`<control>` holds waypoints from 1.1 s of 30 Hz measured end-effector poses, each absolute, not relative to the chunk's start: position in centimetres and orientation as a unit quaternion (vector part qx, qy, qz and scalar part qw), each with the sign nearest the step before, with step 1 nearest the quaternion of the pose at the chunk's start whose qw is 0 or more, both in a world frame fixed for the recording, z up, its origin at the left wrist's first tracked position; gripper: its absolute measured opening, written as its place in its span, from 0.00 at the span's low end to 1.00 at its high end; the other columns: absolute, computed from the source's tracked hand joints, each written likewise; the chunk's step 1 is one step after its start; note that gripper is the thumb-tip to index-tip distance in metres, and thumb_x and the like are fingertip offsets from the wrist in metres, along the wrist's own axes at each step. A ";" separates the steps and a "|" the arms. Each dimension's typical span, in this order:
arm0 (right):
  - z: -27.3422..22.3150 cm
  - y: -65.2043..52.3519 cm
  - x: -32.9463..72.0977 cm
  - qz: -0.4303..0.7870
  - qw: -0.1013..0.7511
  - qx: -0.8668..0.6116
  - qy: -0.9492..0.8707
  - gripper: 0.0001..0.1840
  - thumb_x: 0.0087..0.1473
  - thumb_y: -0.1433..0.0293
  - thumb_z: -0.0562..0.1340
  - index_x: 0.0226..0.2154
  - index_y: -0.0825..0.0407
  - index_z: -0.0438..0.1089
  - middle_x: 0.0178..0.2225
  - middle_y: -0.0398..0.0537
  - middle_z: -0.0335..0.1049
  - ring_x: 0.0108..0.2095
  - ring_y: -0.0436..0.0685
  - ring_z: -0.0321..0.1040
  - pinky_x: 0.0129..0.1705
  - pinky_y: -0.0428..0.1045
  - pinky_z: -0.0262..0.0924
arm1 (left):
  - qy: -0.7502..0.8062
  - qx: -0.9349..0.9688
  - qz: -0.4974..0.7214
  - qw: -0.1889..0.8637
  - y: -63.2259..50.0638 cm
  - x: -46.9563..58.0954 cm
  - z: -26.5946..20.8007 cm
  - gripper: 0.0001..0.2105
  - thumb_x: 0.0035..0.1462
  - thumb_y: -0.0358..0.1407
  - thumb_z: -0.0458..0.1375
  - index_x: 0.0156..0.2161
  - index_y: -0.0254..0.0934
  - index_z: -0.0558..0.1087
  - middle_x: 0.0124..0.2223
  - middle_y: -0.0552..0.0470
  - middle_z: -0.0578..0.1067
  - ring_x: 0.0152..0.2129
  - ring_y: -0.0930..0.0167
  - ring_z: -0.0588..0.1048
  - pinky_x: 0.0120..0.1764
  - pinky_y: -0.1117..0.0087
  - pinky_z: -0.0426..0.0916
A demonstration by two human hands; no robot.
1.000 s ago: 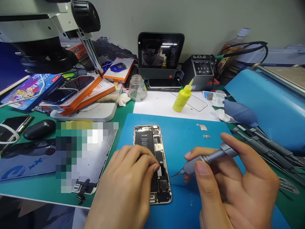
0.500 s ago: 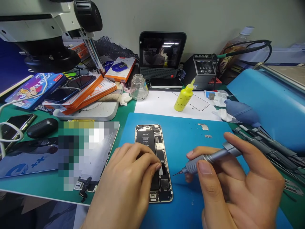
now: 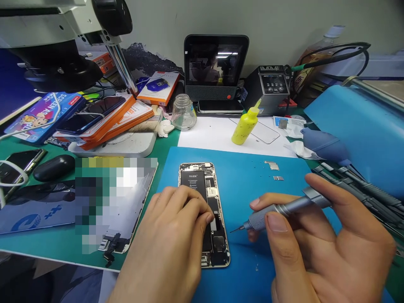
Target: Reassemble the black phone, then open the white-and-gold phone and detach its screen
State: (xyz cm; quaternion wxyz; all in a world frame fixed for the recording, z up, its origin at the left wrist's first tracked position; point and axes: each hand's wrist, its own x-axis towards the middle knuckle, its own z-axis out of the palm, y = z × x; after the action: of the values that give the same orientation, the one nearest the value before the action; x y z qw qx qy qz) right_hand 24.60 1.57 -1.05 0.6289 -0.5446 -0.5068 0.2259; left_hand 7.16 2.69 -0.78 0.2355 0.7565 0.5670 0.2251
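Observation:
An opened phone (image 3: 217, 210) lies face up on the blue mat, its black battery (image 3: 192, 179) and inner boards bare. My left hand (image 3: 170, 235) rests across its middle, thumb and fingertips pinched together over the inner parts; whatever is between them is hidden. To the right of the phone, my right hand (image 3: 337, 248) grips a grey precision screwdriver (image 3: 280, 212), with the forefinger on its end cap. The thin bit points left, just off the phone's right edge. Two small metal shield plates (image 3: 272, 166) and tiny screws lie on the mat beyond.
A detached screen (image 3: 126, 210) lies at left, partly blurred out. A yellow squeeze bottle (image 3: 244, 127) and a glass jar (image 3: 184, 112) stand behind the blue mat (image 3: 243, 168). Tweezers (image 3: 356, 189) lie at right. A microscope (image 3: 63, 50) overhangs the upper left.
The view has shifted slightly. My right hand, with the screwdriver, appears a little farther right; my left hand keeps its place on the phone.

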 end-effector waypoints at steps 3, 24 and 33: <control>-1.0 1.5 24.4 0.225 0.627 -0.547 -0.507 0.25 0.72 0.69 0.68 0.67 0.41 0.68 0.42 0.44 0.80 0.40 0.52 0.79 0.38 0.46 0.76 | 0.565 0.758 0.212 0.246 2.7 7.3 -0.5 0.14 0.80 0.34 0.49 0.45 0.47 0.76 0.51 0.53 0.79 0.46 0.60 0.75 0.47 0.54 0.74; -1.3 1.5 25.1 0.258 0.582 -0.520 -0.569 0.22 0.76 0.69 0.61 0.67 0.38 0.68 0.34 0.40 0.72 0.27 0.50 0.73 0.29 0.46 0.74 | 0.558 0.744 0.261 0.258 2.8 7.3 -0.5 0.14 0.79 0.32 0.50 0.42 0.46 0.76 0.49 0.53 0.80 0.45 0.61 0.75 0.47 0.54 0.70; -0.3 2.4 28.2 0.141 0.275 -0.453 -0.836 0.21 0.72 0.73 0.61 0.63 0.44 0.75 0.44 0.44 0.88 0.37 0.57 0.87 0.35 0.46 0.80 | 0.550 0.733 0.324 0.235 2.2 7.0 -0.8 0.12 0.78 0.27 0.54 0.46 0.45 0.77 0.49 0.56 0.83 0.46 0.66 0.78 0.49 0.61 0.74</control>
State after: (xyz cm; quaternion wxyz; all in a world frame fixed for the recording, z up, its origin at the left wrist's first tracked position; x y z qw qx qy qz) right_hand 28.16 2.43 -0.28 0.2752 -0.4530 -0.8362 0.1407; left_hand 6.98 2.16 -0.83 0.2348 0.7331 0.5503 0.3235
